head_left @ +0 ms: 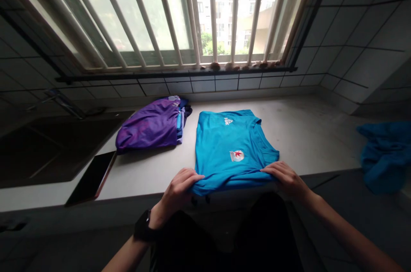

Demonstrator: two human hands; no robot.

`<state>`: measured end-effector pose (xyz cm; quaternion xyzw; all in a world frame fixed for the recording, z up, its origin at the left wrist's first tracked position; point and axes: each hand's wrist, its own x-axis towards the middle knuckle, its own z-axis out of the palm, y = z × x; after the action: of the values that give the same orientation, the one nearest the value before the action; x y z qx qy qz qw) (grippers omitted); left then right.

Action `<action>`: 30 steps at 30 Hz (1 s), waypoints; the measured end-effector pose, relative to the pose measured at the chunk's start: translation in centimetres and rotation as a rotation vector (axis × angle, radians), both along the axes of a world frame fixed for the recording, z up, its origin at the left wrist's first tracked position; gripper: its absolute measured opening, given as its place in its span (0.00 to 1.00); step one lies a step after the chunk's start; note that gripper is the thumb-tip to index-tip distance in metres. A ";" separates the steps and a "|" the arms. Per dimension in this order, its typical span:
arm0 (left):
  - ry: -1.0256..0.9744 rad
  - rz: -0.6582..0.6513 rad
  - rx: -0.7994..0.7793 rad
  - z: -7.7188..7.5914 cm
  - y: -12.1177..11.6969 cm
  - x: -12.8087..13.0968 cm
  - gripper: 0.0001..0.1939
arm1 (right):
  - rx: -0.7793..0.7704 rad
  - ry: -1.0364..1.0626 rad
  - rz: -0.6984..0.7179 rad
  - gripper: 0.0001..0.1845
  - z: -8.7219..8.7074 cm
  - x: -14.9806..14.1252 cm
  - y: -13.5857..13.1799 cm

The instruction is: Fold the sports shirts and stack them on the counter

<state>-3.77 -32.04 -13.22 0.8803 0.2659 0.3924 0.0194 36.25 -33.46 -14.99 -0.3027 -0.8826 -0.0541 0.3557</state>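
A bright blue T-shirt (229,145) lies folded on a pale counter (305,135), with a white logo and a round badge facing up. My left hand (180,188) pinches the shirt's near left corner, fingers curled round the cloth. My right hand (285,175) grips the near right edge, fingers pressed onto the fabric. A dark watch (143,225) sits on my left wrist.
A folded purple garment (150,126) lies left of the blue shirt. A dark phone or tablet (91,177) rests at the counter's front left beside a dark sink (48,147). A crumpled blue cloth (385,156) lies at the far right. A barred window (180,15) stands behind.
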 end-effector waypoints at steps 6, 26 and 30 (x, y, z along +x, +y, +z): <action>-0.289 0.248 -0.269 6.0 1.6 0.7 0.05 | -0.206 0.234 -0.174 0.18 8.0 -1.5 2.0; 0.569 0.331 -0.226 2.9 16.9 10.4 0.27 | -0.393 -0.084 -0.486 0.29 6.4 -9.6 16.7; 0.663 0.347 -0.314 1.6 16.8 10.9 0.30 | -0.503 -0.302 -0.379 0.34 3.0 -12.0 14.9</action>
<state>7.08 -15.28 -11.66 0.8876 0.4590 0.0394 0.0002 24.27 -18.57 -11.94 -0.5279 -0.8390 0.0558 0.1192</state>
